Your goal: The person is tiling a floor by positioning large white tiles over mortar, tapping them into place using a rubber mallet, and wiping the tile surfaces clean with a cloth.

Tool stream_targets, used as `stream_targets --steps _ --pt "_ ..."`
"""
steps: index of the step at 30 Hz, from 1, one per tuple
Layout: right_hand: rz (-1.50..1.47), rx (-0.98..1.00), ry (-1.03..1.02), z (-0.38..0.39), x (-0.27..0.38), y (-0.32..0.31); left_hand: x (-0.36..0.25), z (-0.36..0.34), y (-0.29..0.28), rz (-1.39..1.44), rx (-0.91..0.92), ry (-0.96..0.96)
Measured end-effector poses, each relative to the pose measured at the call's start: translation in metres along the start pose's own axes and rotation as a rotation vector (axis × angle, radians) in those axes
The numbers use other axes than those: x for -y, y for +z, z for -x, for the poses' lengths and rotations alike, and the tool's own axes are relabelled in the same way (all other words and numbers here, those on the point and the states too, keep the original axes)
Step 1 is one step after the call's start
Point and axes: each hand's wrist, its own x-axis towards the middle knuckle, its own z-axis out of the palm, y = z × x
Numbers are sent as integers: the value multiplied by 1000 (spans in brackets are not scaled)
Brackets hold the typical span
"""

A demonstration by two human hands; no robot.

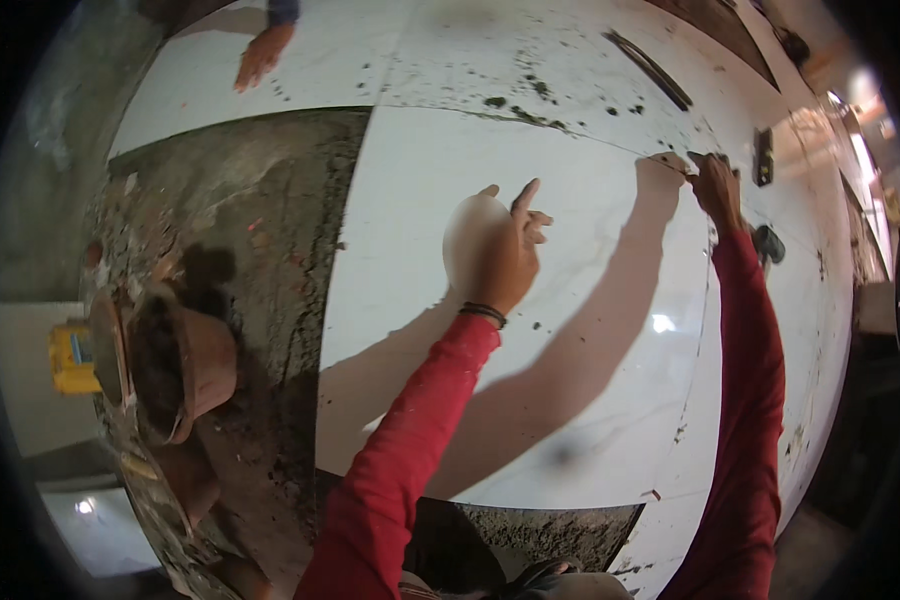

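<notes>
A large white tile (pixel 590 400) with faint veining lies in front of me. Over its middle is my left hand (pixel 513 255), index finger stretched out and the other fingers loosely bent, holding nothing. A dark band circles that wrist. My right hand (pixel 717 188) is closed at the seam along the tile's far right corner. A small dark tip shows at its fingers, but what it grips is too small to make out. Just right of that wrist lies a dark mallet-like head (pixel 768 243). Both my arms wear red sleeves and cast shadows on the tile.
Another person's hand (pixel 263 58) rests on a far-left tile. Rough grey mortar (pixel 280 210) borders the tile's left side, with worn buckets (pixel 205 360) and a yellow case (pixel 72 358) beyond. A long dark bar (pixel 650 70), a short black level (pixel 763 157) and mortar crumbs (pixel 540 88) lie on far tiles.
</notes>
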Motion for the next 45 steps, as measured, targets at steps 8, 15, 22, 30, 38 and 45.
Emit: stream_targets --steps 8,15,22,30,38,45 --pt "-1326 708 3 8 207 -64 -10 2 -4 -45 -96 -19" --pt "-1501 1025 129 -20 222 -81 5 -6 -23 160 -15 -157" --pt "-1912 690 106 -33 244 -33 20 -23 -48 170 -261 -119" --pt "-1065 15 84 -150 344 3 58 -30 -112 -768 -118 153" --pt "-906 164 -89 -175 376 4 54 -24 -124 -727 -78 74" --pt "-773 135 -206 -174 372 2 55 -24 -119 -737 -145 96"
